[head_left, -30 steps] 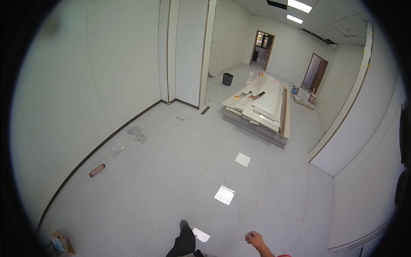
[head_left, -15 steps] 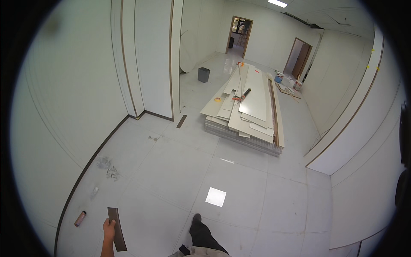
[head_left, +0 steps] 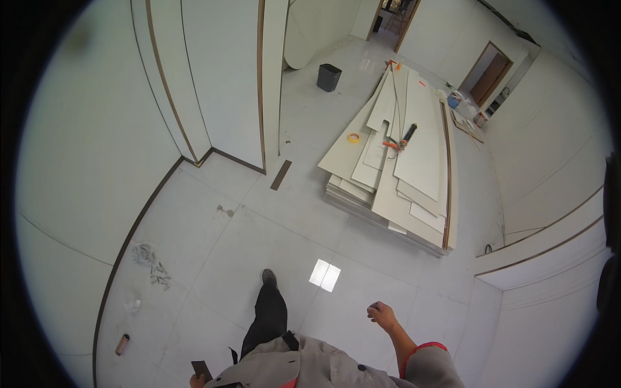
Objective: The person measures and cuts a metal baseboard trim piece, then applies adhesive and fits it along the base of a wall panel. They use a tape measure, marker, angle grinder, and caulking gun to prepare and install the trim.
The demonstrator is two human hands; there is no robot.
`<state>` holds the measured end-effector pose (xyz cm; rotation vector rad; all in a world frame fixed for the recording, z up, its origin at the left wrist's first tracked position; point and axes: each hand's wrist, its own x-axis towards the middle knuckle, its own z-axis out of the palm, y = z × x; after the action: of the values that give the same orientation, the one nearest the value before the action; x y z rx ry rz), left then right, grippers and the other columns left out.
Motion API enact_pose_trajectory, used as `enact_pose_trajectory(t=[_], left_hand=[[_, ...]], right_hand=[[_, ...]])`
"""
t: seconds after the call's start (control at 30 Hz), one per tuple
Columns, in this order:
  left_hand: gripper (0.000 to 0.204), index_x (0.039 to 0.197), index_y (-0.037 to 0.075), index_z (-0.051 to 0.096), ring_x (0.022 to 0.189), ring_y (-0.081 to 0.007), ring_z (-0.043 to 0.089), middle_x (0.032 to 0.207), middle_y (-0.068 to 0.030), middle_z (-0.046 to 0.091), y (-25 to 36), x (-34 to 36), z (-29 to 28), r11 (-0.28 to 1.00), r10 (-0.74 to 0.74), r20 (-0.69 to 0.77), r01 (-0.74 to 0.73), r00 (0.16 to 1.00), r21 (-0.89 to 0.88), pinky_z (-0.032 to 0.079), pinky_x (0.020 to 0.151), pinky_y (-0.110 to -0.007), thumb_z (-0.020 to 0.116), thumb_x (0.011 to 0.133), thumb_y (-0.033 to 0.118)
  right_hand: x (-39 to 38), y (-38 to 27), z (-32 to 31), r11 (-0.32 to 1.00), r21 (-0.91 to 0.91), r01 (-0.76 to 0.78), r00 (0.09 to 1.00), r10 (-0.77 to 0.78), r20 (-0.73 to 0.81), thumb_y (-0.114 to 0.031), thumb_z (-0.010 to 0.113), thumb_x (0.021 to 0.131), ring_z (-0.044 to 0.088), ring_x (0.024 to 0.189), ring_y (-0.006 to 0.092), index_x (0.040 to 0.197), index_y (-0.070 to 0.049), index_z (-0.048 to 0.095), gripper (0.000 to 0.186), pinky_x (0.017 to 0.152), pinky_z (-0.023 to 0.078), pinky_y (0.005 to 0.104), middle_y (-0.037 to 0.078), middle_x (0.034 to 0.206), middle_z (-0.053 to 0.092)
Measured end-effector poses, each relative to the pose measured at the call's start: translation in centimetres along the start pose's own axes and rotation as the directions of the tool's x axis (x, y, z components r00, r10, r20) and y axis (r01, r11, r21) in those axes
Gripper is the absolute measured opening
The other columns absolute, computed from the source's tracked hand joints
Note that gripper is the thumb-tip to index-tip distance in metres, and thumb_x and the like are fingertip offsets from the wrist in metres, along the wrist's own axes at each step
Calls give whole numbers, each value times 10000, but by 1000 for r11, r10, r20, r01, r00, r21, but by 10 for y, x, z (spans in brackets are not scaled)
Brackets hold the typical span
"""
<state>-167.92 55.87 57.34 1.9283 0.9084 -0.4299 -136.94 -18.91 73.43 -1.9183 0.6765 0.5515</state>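
My left hand (head_left: 196, 381) is at the lower edge, mostly cut off. It grips a short piece of dark brown skirting board (head_left: 202, 370), whose upper end sticks up beside my jacket. Out to the right, over the pale floor, my right hand (head_left: 383, 315) has its fingers curled closed. Something small and dark seems to show at those fingertips, too small to name. Another brown skirting strip (head_left: 280, 175) lies flat on the floor near the wall corner. A small reddish can or bottle (head_left: 122, 344) is on the floor by the left wall.
A stack of pale panels (head_left: 414, 168) fills the floor ahead to the right, bearing a caulking gun (head_left: 406, 137) and a yellow tape roll (head_left: 354, 138). A dark bin (head_left: 329, 77) stands behind. Clear plastic and small pieces (head_left: 152, 265) lie by the left wall. Buckets (head_left: 480, 119) stand far right.
My left hand and the skirting piece have dropped to the lower edge. My right hand has come into view. One leg is stepped forward, and the panel stack appears nearer.
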Motion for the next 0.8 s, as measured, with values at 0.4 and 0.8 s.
enact_pose_trajectory(t=[0.4,0.8], left_hand=[[250,1009,-15,629,773,-336,637,842,-199,662,685,288,40,938,287,-49,-270,957,219,494,727,-434,633,943,226],[310,950,-10,661,817,-386,677,836,-201,692,748,342,148,867,-260,-92,274,961,417,512,738,-473,674,851,283]], right_hand=[[256,-142,-36,927,-110,-359,908,374,191,-192,648,938,715,875,224,1086,14,677,255,740,601,368,118,974,716],[741,-423,-96,773,-554,308,949,-208,237,-331,637,928,687,962,401,1028,-41,711,316,836,539,466,210,987,723]])
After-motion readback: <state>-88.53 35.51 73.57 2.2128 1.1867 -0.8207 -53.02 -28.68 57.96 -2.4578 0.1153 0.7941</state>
